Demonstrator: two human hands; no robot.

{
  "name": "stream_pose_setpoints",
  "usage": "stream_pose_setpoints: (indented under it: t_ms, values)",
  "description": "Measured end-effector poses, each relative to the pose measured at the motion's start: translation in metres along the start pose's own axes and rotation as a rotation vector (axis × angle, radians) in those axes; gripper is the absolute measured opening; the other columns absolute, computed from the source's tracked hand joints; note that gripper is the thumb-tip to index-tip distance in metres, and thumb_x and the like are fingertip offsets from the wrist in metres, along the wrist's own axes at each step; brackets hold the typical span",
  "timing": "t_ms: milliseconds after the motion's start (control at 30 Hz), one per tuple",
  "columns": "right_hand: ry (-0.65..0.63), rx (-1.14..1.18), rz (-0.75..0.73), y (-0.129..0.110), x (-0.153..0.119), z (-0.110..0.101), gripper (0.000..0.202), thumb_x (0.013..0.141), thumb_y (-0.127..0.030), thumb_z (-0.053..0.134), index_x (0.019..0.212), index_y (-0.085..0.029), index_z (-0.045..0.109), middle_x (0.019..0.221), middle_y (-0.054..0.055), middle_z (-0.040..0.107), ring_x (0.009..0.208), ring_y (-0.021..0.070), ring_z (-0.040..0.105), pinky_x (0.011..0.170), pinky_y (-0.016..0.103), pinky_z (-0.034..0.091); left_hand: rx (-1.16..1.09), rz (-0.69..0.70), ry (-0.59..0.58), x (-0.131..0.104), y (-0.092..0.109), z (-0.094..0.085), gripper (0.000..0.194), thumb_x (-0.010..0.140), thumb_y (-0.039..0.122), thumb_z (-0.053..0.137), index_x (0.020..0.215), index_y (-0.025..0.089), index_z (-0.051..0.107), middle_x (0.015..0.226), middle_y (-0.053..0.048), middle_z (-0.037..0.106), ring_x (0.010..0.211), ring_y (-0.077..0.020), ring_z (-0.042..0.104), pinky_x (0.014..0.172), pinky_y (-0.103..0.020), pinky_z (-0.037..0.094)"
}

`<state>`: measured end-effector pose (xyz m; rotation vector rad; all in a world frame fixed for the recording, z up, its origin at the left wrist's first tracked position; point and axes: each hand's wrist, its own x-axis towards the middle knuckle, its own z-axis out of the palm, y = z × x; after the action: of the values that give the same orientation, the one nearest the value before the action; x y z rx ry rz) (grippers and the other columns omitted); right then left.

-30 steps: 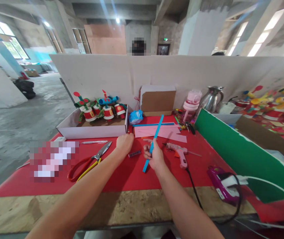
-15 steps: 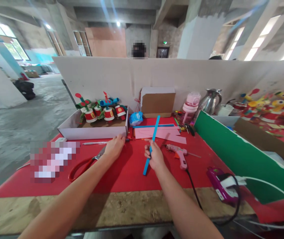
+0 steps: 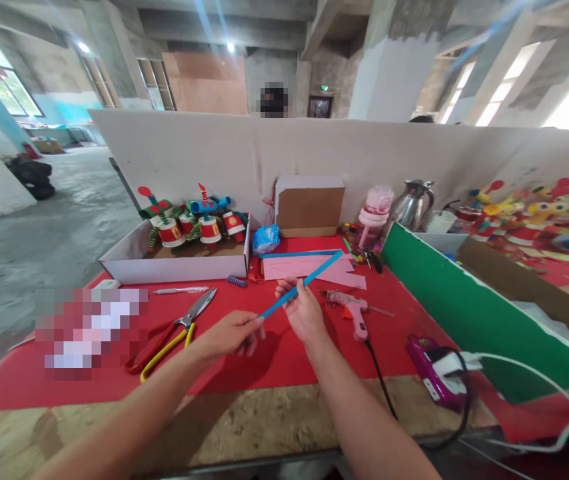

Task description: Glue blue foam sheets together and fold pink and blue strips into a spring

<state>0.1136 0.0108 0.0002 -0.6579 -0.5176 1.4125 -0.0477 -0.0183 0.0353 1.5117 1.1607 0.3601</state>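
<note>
A long blue strip slants over the red table cover, its upper end in front of pink paper sheets. My left hand pinches its lower end between thumb and fingers. My right hand grips the strip near its middle, thumb on top. Scissors with red and yellow handles lie left of my left hand. A small dark blue coil lies beyond that hand. To the right of my right hand is a pink glue gun.
A white box holding cup figures stands at back left. A green-sided box is on the right, with a purple power unit and cables near it. Behind are a pink bottle and metal jug.
My left hand has come back from near the white box and taken the strip's lower end. The strip has tilted further to the right. The scissors and coil show more fully.
</note>
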Motion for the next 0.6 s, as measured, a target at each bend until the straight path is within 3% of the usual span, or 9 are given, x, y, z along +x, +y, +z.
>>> stream_pose_setpoints:
  t_ms: [200,333,400,467,533,600]
  values:
    - [0.032,-0.143,0.006,0.002,0.002,-0.005,0.031,0.072,-0.049,0.070,0.078,-0.018,0.066,0.076,0.004,0.069,0.062,0.0127,0.060,0.057,0.025,0.048,0.041,-0.070,0.144,-0.035,-0.026,-0.079,0.046,0.070,0.065,0.054,0.071,0.019,0.052,0.045,0.005,0.049,0.042,-0.0095,0.039,0.043,-0.021,0.029]
    - [0.113,-0.175,0.021,0.001,0.003,-0.006,0.029,0.068,-0.045,0.074,0.074,-0.017,0.068,0.069,0.002,0.067,0.053,0.0081,0.053,0.050,0.021,0.044,0.110,-0.049,0.233,-0.042,-0.038,-0.113,0.043,0.067,0.061,0.060,0.066,0.018,0.053,0.047,0.004,0.051,0.045,-0.0098,0.041,0.045,-0.021,0.031]
    - [0.126,-0.180,0.021,0.001,0.004,-0.006,0.027,0.068,-0.043,0.075,0.073,-0.017,0.069,0.065,0.000,0.065,0.051,0.0073,0.051,0.049,0.020,0.044,0.171,-0.042,0.314,-0.042,-0.038,-0.117,0.045,0.066,0.063,0.058,0.062,0.019,0.051,0.048,0.002,0.053,0.045,-0.0106,0.042,0.045,-0.021,0.032]
    - [0.102,-0.186,0.037,0.002,0.003,-0.005,0.026,0.067,-0.041,0.076,0.071,-0.017,0.069,0.061,-0.001,0.063,0.051,0.0071,0.051,0.050,0.020,0.044,0.232,-0.019,0.384,-0.038,-0.033,-0.110,0.046,0.068,0.065,0.053,0.063,0.019,0.053,0.053,0.000,0.058,0.047,-0.0123,0.046,0.047,-0.023,0.035]
    - [0.003,-0.206,0.107,0.003,0.000,-0.004,0.028,0.066,-0.042,0.077,0.071,-0.016,0.069,0.059,-0.001,0.061,0.052,0.0075,0.053,0.051,0.020,0.045,0.271,0.054,0.400,-0.032,-0.024,-0.093,0.048,0.073,0.065,0.046,0.070,0.019,0.058,0.063,-0.002,0.064,0.056,-0.0154,0.053,0.054,-0.026,0.042]
    - [-0.147,-0.244,0.208,0.005,-0.004,-0.002,0.031,0.065,-0.044,0.077,0.072,-0.015,0.070,0.058,-0.001,0.061,0.053,0.0079,0.054,0.053,0.020,0.046,0.293,0.144,0.331,-0.024,-0.015,-0.070,0.048,0.077,0.063,0.041,0.075,0.019,0.060,0.073,-0.003,0.067,0.071,-0.0186,0.059,0.067,-0.029,0.047]
